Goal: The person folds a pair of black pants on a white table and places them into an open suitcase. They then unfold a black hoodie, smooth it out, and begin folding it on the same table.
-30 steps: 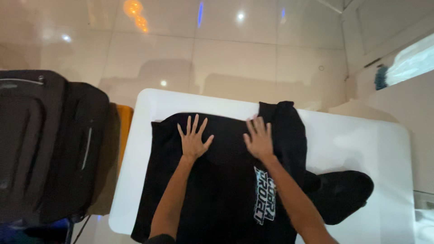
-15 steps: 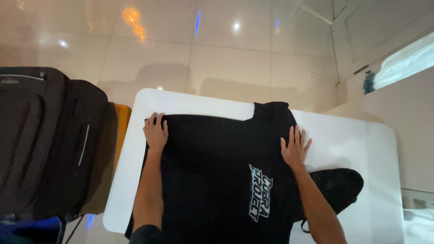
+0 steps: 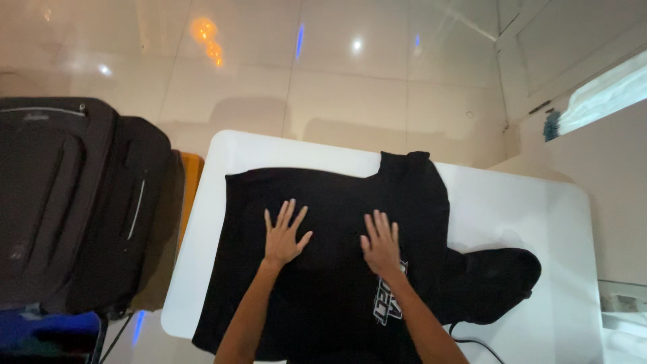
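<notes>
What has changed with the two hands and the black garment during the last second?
Half a second ago the hands were apart at the garment's side edges. Now the left hand and the right hand have come inward and lie flat, fingers spread, on the middle of the black garment. Nothing is gripped. The garment stays spread on the white table, and the black suitcase has not moved.
</notes>
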